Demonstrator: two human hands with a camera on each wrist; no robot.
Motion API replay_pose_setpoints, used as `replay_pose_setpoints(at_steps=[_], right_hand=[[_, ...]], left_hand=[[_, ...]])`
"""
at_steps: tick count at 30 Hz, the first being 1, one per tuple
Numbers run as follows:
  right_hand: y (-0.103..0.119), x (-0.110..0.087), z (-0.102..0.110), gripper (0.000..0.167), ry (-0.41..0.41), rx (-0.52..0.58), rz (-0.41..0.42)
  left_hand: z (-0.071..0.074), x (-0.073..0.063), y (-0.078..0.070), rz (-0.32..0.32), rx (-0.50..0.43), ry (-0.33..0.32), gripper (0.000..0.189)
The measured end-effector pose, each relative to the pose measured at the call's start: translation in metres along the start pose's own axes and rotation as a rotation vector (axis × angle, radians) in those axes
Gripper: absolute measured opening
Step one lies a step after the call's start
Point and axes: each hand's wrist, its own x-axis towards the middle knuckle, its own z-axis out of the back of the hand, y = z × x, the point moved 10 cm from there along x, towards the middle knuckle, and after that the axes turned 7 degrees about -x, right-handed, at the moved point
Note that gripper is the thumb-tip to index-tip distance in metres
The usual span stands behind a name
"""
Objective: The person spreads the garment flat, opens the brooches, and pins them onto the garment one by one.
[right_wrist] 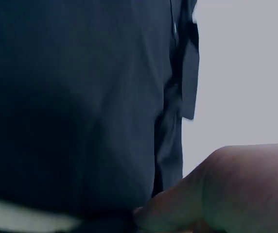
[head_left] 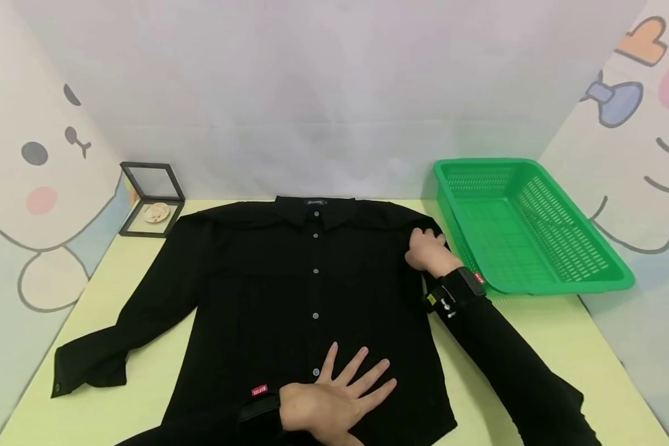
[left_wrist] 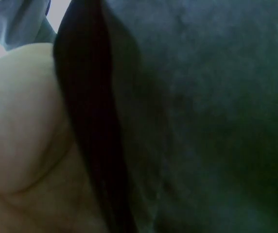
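A black button-up shirt (head_left: 251,291) lies face up with its collar (head_left: 342,210) at the far side. One long sleeve (head_left: 161,297) stretches out to the left, bent near its cuff. My left hand (head_left: 340,399) rests on the lower front, fingers spread, just right of the button row. At the right shoulder my right hand (head_left: 428,251) has curled fingers gripping the fabric. In the right wrist view, the thumb (right_wrist: 178,208) meets the dark cloth. My right forearm covers most of the other sleeve. Palm skin and dark cloth fill the left wrist view.
A green plastic basket (head_left: 585,288) stands at the back right, close beside my right hand. A small black-framed box (head_left: 152,235) with a pale round item sits at the back left. The pale yellow table (head_left: 513,334) meets a white wall behind and printed panels at both sides.
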Motion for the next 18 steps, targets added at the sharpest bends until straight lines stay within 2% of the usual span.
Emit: replay_pose_setpoints(at_steps=[2,4,7,10,12,18], right_hand=[[-0.003,-0.003,0.007,0.051,0.014,0.002,-0.04],[0.004,-0.02,0.02,0.052,0.021,0.026,-0.078],[0.014,-0.042,0.041,0.043,-0.102,0.083,-0.076],[0.018,-0.057,0.056,0.017,-0.244,0.123,-0.059],[0.02,-0.061,0.061,0.011,-0.313,0.114,-0.04],[0.021,-0.062,0.055,0.018,-0.318,0.061,-0.006]], left_hand=[[0.002,-0.001,-0.001,0.002,0.013,-0.004,0.101],[0.006,-0.003,-0.002,0.007,0.024,-0.003,0.101],[0.01,-0.006,-0.004,0.012,0.063,-0.011,0.102],[0.012,-0.006,-0.004,0.01,0.064,-0.013,0.101],[0.012,-0.007,-0.005,0.01,0.058,-0.012,0.101],[0.011,-0.006,-0.005,0.025,0.114,-0.028,0.101]])
